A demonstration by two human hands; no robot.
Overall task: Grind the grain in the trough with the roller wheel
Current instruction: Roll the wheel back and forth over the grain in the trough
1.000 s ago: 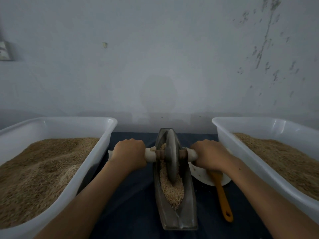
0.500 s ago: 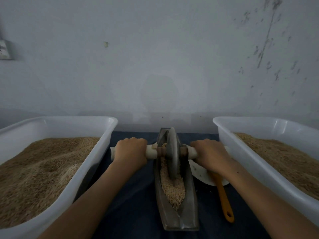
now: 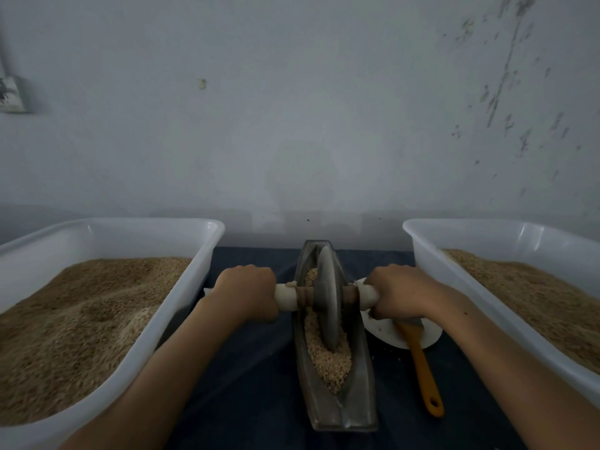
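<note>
Holding grain (image 3: 328,358) | trough (image 3: 358,404) | side tubs (image 3: 207,254): brown grain

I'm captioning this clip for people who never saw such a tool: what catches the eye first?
The metal roller wheel standing upright in the narrow trough of grain, dead centre, with the left hand and right hand gripping its axle on either side. Next, the two big white tubs of brown grain flanking it, left tub and right tub.
</note>
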